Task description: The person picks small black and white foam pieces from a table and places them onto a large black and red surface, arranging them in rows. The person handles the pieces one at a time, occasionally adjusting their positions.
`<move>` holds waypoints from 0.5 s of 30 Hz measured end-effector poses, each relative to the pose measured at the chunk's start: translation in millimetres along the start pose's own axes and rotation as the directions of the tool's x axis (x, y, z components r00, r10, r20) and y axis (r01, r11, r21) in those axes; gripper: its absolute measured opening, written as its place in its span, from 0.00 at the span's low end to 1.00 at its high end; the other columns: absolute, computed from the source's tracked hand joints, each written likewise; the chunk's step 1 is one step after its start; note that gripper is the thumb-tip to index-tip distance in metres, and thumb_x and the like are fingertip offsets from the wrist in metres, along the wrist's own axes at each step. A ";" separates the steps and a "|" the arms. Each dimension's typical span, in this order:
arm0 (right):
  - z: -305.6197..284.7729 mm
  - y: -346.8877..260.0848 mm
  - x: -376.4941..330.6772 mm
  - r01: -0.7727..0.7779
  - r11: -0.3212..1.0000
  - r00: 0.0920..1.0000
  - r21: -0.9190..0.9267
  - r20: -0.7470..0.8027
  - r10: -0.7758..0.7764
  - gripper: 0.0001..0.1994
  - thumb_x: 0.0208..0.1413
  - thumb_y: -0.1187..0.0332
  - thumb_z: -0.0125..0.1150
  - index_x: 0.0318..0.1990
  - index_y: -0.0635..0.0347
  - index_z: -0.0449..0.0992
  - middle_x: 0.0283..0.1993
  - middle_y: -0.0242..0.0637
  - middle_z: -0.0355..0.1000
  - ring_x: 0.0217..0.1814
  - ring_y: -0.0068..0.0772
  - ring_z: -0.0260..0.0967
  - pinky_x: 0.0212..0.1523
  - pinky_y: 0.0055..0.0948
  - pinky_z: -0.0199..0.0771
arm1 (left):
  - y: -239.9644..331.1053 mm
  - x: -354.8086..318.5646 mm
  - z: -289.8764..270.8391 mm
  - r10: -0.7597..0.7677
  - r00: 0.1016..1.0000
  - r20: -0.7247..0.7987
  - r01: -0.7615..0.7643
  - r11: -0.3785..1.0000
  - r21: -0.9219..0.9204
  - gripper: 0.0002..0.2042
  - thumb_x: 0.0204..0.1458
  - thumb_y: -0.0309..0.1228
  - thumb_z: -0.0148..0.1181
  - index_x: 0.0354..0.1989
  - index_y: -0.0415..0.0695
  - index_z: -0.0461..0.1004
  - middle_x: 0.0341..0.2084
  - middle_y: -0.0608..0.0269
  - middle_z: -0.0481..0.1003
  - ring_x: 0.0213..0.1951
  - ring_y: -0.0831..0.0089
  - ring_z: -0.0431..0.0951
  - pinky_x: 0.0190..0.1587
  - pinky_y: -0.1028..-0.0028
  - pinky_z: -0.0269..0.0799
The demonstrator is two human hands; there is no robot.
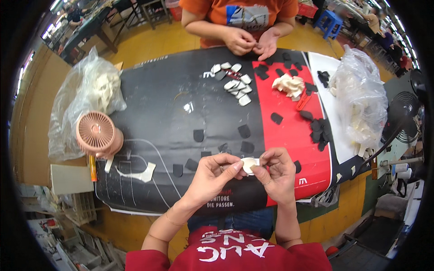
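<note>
Between my two hands, just above the near edge of the mat, is a small rounded white piece (248, 165), perhaps padding or fabric. My left hand (212, 176) pinches its left side between thumb and fingers. On the other side, my right hand (279, 177) grips it with thumb and bent fingers. Several black rounded patches (244, 131) lie scattered on the dark mat (153, 108) beyond my hands. Farther off sits a group of white rounded pieces (244, 89). A heap of black patches (320, 131) rests on the mat's red part.
Opposite me, a person in an orange shirt (239, 16) holds something small in both hands. A pink fan (96, 132) and a clear bag of cream pieces (106, 90) stand left. Cream scraps (289, 86), a red-handled tool (304, 101) and another plastic bag (359, 90) are right.
</note>
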State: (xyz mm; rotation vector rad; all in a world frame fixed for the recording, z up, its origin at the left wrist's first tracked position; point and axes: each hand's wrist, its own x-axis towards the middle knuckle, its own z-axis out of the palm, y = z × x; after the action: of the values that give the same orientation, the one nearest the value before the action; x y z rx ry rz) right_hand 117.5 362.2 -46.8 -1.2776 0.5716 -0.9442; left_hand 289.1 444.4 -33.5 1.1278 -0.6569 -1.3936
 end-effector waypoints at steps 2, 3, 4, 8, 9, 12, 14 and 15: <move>6.0 -0.2 -2.0 -0.033 0.999 0.999 0.005 0.015 0.033 0.16 0.55 0.79 0.68 0.49 0.66 0.69 0.36 0.33 0.75 0.40 0.20 0.72 0.46 0.23 0.72 | -8.3 -9.6 -4.9 0.031 0.999 -0.021 -0.032 0.997 -0.068 0.09 0.63 0.27 0.59 0.45 0.33 0.78 0.35 0.58 0.80 0.37 0.77 0.80 0.44 0.76 0.77; 9.1 -1.0 -4.1 -0.037 0.999 0.999 0.025 0.032 0.036 0.17 0.56 0.79 0.68 0.51 0.67 0.69 0.38 0.35 0.76 0.40 0.21 0.73 0.45 0.23 0.72 | -12.3 -12.2 -5.8 0.060 0.997 -0.038 -0.064 0.991 -0.115 0.08 0.63 0.26 0.58 0.45 0.33 0.77 0.34 0.58 0.80 0.37 0.77 0.80 0.44 0.76 0.77; 12.2 -1.5 -5.8 -0.040 0.999 0.999 0.036 0.030 0.039 0.17 0.56 0.79 0.67 0.51 0.67 0.69 0.38 0.35 0.76 0.41 0.21 0.73 0.45 0.23 0.72 | -16.1 -14.3 -6.0 0.088 0.994 -0.070 -0.095 0.989 -0.112 0.08 0.63 0.26 0.58 0.45 0.33 0.77 0.34 0.58 0.80 0.37 0.76 0.80 0.44 0.75 0.77; 20.4 -2.1 -9.0 -0.047 0.999 0.999 0.025 0.006 0.047 0.19 0.57 0.80 0.66 0.54 0.68 0.68 0.36 0.36 0.76 0.41 0.21 0.73 0.46 0.22 0.72 | -23.7 -16.7 -7.5 0.145 0.978 -0.147 -0.169 0.972 -0.163 0.08 0.64 0.26 0.55 0.44 0.34 0.74 0.36 0.56 0.80 0.38 0.74 0.80 0.45 0.73 0.78; 20.8 -2.3 -9.1 -0.029 0.999 1.000 0.020 -0.004 0.029 0.19 0.57 0.80 0.65 0.55 0.68 0.67 0.36 0.36 0.76 0.40 0.21 0.73 0.46 0.22 0.72 | -23.9 -16.0 -9.0 0.146 0.977 -0.153 -0.179 0.956 -0.231 0.08 0.64 0.26 0.54 0.43 0.34 0.74 0.37 0.56 0.79 0.39 0.72 0.81 0.45 0.73 0.78; 19.7 -2.0 -8.5 -0.081 0.996 0.996 -0.044 -0.027 0.080 0.21 0.58 0.81 0.64 0.57 0.69 0.66 0.35 0.36 0.76 0.40 0.21 0.73 0.45 0.21 0.71 | -23.9 -12.3 -14.4 0.187 0.969 -0.160 -0.235 0.896 -0.376 0.03 0.59 0.22 0.47 0.38 0.37 0.68 0.41 0.50 0.75 0.42 0.63 0.82 0.44 0.69 0.80; 19.2 -1.9 -8.6 -0.094 0.992 0.996 -0.084 -0.019 0.092 0.22 0.58 0.80 0.65 0.58 0.68 0.66 0.35 0.35 0.77 0.39 0.20 0.73 0.45 0.22 0.72 | -22.6 -11.2 -19.1 0.228 0.966 -0.124 -0.258 0.805 -0.533 0.03 0.55 0.20 0.45 0.36 0.40 0.64 0.43 0.49 0.74 0.43 0.60 0.83 0.43 0.68 0.81; 19.6 -1.8 -8.8 -0.104 0.989 0.995 -0.105 -0.012 0.103 0.22 0.58 0.79 0.65 0.59 0.68 0.66 0.35 0.34 0.77 0.39 0.20 0.72 0.44 0.22 0.72 | -22.8 -11.6 -19.4 0.156 0.976 -0.154 -0.216 0.810 -0.546 0.08 0.50 0.17 0.44 0.36 0.44 0.61 0.42 0.49 0.73 0.42 0.60 0.82 0.38 0.70 0.80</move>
State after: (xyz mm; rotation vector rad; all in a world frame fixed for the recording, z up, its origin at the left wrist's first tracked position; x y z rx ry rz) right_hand 128.3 380.1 -41.7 -1.3268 0.6943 -0.8416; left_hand 295.5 463.8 -58.3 0.6345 -0.2402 -1.2332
